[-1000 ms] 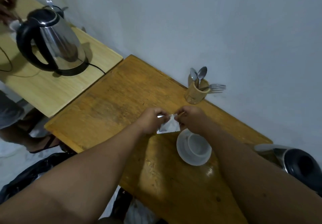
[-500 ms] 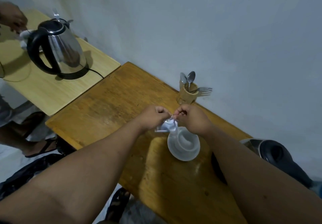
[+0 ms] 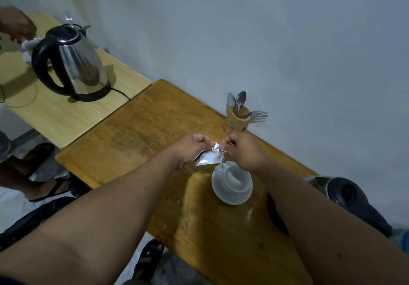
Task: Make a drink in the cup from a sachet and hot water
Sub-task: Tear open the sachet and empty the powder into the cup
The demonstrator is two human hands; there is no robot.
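A small silver sachet (image 3: pixel 210 157) hangs between both hands above the wooden table (image 3: pixel 137 138). My left hand (image 3: pixel 192 147) pinches its top left corner, and my right hand (image 3: pixel 243 149) pinches the top right corner; the top edge is crumpled between them. Just below the sachet stands a white cup (image 3: pixel 235 177) on a white saucer (image 3: pixel 221 192), and the cup looks empty. A steel kettle with a black lid (image 3: pixel 349 196) sits at the table's right edge, partly hidden by my right forearm.
A wooden holder with spoons and a fork (image 3: pixel 238 118) stands by the wall behind my hands. A second steel kettle (image 3: pixel 73 63) sits on a paler table (image 3: pixel 55 116) at the left, where another person's hand (image 3: pixel 16 24) and sandalled foot (image 3: pixel 48 187) show.
The view has shifted, so the table and kettle sit more to the right in frame. My hands stay on the sachet, whose top has become more twisted and crumpled, now over the cup's far rim.
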